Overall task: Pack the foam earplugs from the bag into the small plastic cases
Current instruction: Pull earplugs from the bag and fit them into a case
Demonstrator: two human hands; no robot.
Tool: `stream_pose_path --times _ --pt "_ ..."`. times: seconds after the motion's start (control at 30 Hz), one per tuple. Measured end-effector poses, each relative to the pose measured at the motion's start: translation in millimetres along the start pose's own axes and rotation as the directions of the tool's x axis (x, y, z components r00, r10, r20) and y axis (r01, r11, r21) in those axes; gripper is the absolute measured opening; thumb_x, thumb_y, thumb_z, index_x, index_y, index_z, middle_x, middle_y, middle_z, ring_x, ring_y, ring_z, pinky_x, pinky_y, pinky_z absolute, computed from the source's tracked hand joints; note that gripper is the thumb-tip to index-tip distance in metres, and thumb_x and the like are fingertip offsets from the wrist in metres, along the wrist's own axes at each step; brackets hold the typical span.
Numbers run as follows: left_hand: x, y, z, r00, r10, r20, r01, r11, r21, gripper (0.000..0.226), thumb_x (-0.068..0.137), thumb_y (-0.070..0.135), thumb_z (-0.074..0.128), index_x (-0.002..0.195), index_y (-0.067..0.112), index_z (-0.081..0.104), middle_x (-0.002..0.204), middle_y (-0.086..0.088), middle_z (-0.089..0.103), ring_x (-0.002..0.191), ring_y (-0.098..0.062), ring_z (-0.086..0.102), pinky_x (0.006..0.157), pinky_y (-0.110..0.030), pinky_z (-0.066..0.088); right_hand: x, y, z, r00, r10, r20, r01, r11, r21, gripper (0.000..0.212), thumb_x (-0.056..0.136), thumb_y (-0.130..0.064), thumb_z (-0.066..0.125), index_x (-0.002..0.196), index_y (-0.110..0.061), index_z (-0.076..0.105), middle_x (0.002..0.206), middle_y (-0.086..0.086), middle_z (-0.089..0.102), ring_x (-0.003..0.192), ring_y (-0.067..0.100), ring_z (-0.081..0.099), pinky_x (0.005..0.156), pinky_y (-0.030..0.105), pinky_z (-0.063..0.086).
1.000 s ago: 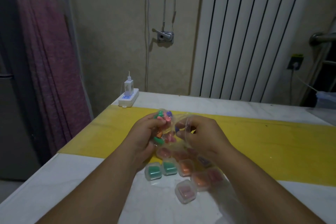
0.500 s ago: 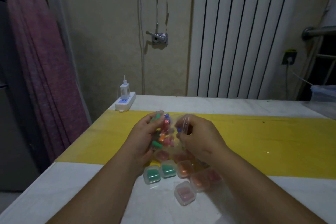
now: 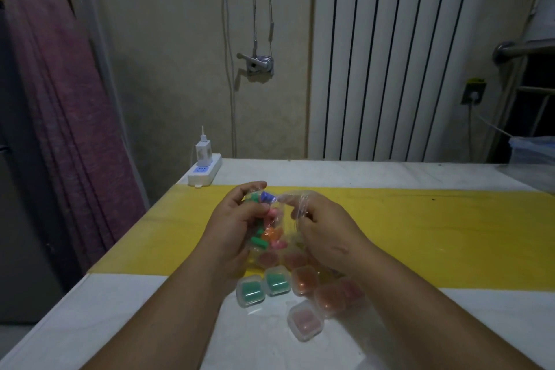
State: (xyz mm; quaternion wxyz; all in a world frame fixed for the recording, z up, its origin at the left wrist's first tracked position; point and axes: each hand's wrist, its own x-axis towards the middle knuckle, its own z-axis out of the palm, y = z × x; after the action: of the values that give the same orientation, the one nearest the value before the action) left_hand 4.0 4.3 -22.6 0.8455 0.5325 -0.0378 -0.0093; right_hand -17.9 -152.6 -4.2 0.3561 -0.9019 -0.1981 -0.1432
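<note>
right hand (image 3: 327,228) has drawn away from left hand (image 3: 231,219), stretching the clear plastic bag (image 3: 283,221) of coloured foam earplugs (image 3: 259,242). nearest, small clear square plastic cases (image 3: 304,320) lie filled on white table (image 3: 120,324). beyond, left hand clutches the bag's body; right hand pinches its film. overpull could tear it, spilling earplugs.

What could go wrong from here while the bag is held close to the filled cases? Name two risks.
The left hand grips the bag while the right hand pinches its film; a hard tug may spill earplugs across the table. The wrists hover over the filled cases and might knock them.
</note>
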Motion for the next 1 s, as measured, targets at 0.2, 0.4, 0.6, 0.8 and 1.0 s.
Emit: stream_pose_path --times 0.2,0.4,0.6,0.8,1.0 --pt "2.5 -4.2 1.9 0.998 0.057 -0.026 -0.055 0.997 0.054 0.008 0.087 -0.002 0.056 0.086 0.003 0.063 0.067 -0.012 0.062 0.061 -0.02 0.057 0.054 -0.025 0.051 3.4 3.7 10.1 0.995 0.092 -0.036 -0.086 0.988 0.13 0.044 0.09 -0.002 0.041 0.12 -0.02 0.067 0.1 -0.024 0.053 0.088 0.0 0.052 0.078 0.013 0.038" --pt "2.2 -9.6 2.8 0.998 0.052 -0.027 -0.044 0.97 0.24 0.024 0.091 0.022 0.06 0.084 -0.001 0.062 0.073 -0.021 0.054 0.068 -0.027 0.051 0.069 -0.038 0.045 6.0 6.9 7.6 0.984 0.158 -0.082 -0.148 0.982 0.116 0.011 0.089 -0.025 0.067 0.089 -0.023 0.078 0.088 -0.01 0.072 0.083 0.009 0.064 0.071 0.019 0.047" --pt "0.4 -10.2 2.0 0.998 0.05 0.033 -0.057 0.968 0.245 0.016 0.087 0.012 0.064 0.085 -0.004 0.063 0.074 -0.02 0.055 0.067 -0.026 0.054 0.06 -0.031 0.049 6.2 10.5 8.2 0.967 0.195 -0.164 -0.147 0.953 0.266 0.004 0.084 -0.021 0.074 0.082 -0.023 0.077 0.072 -0.016 0.069 0.066 -0.003 0.058 0.063 0.015 0.042" --pt "2.6 -9.0 1.9 0.997 0.073 0.006 -0.072 0.97 0.232 0.006 0.084 0.0 0.063 0.084 0.006 0.064 0.075 -0.018 0.061 0.067 -0.026 0.057 0.062 -0.033 0.05 5.2 4.5 9.6 0.957 0.266 -0.112 -0.166 0.824 0.542 0.026 0.089 -0.005 0.064 0.08 -0.026 0.077 0.082 -0.01 0.074 0.08 0.011 0.068 0.071 0.029 0.057" --pt "4.2 -8.2 1.1 0.993 0.115 0.003 -0.11 0.942 0.317 0.019 0.083 -0.001 0.062 0.067 0.008 0.059 0.06 -0.01 0.055 0.057 -0.021 0.052 0.059 -0.03 0.045 4.6 5.2 11.8 0.958 0.278 -0.07 -0.18 0.774 0.607 0.025 0.092 -0.004 0.06 0.094 -0.019 0.079 0.085 -0.006 0.075 0.075 0.013 0.065 0.064 0.029 0.055"
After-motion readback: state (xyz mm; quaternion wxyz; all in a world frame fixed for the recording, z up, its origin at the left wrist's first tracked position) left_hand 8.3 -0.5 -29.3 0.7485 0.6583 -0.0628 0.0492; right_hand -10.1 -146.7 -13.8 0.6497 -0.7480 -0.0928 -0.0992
